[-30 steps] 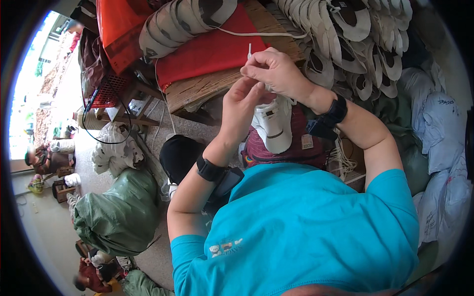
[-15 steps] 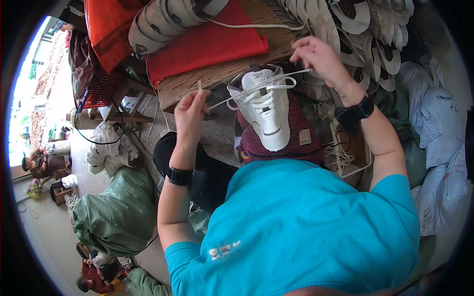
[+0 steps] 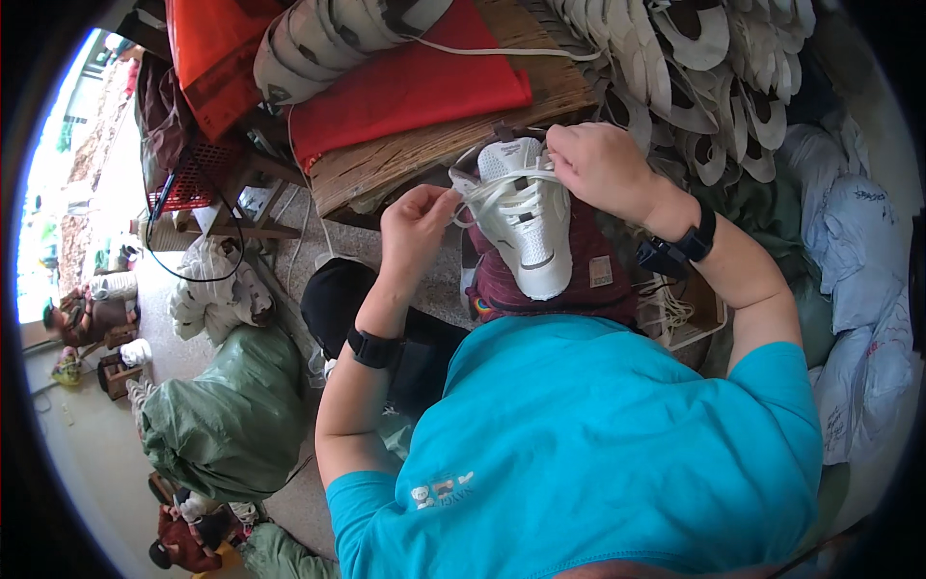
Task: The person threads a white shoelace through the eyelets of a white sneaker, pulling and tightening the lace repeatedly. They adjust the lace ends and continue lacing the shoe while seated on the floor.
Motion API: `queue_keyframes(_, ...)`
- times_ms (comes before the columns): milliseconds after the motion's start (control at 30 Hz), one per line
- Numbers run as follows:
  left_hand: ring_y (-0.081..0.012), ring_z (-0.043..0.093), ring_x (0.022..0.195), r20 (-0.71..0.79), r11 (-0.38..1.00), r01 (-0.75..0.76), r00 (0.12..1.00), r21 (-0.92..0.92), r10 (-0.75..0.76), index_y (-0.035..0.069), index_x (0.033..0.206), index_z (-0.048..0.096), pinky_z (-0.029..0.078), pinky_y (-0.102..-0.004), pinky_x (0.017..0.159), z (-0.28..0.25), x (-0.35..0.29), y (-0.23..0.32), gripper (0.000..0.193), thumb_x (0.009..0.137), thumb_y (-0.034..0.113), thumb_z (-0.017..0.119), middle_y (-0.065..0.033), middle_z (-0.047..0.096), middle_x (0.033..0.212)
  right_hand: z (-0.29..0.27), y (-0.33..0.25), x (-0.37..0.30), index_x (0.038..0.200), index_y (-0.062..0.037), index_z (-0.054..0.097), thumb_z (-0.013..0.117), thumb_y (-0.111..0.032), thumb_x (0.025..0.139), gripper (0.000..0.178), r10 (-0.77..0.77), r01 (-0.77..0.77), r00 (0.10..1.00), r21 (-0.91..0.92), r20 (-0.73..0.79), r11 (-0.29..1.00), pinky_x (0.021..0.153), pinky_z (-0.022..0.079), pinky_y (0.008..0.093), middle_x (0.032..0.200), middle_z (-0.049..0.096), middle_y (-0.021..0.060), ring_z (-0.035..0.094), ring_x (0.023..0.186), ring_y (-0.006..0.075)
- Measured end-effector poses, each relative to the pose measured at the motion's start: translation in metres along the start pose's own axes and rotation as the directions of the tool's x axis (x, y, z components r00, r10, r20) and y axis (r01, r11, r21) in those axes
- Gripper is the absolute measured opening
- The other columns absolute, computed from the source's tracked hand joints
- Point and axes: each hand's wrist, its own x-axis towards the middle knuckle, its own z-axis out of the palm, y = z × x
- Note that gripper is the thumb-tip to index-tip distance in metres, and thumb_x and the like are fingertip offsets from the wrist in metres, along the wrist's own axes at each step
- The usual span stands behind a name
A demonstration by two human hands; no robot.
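Wooden table (image 3: 386,168), grey floor (image 3: 299,507), bright opening (image 3: 58,183) at left

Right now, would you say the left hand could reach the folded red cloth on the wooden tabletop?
Probably yes: nothing visible stands between the left hand and the red cloth, though that hand seems closed on white shoelace.

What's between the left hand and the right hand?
In the head view, the white shoe's tongue and laces lie between the left hand and the right hand.

Head-worn fisheye; looks down onto left hand (image 3: 415,227), right hand (image 3: 606,172); near
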Motion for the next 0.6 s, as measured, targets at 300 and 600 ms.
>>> queue_keyframes(300,-0.0075,0.049,0.056,0.065,0.967,-0.058,0.997,0.248,0.044,-0.003,0.079,0.066,0.043,-0.0292,0.053,0.000,0.016,0.001,0.023,0.086,0.019,0.067,-0.0053,0.060,0.061,-0.004,-0.003,0.015,0.102,-0.0039,0.054,0.058,-0.011,0.089,0.015,0.061,-0.070,0.974,0.037,0.220,0.997,0.061,0.050,0.0422,0.069,0.062,0.0167,0.065,0.067,0.0350)
queue_keyframes(600,-0.0371,0.069,0.086,0.229,0.562,-0.184,0.973,0.806,-0.010,0.004,0.083,0.072,0.054,-0.0473,0.076,0.014,0.036,0.060,0.024,0.077,0.026,0.062,-0.0180,0.070,0.084,-0.019,0.024,0.045,0.098,-0.0003,0.061,0.060,-0.007,0.088,0.013,0.071,-0.401,0.790,0.425,0.609,0.812,0.054,0.047,0.0269,0.070,0.063,0.0037,0.060,0.059,0.0096)
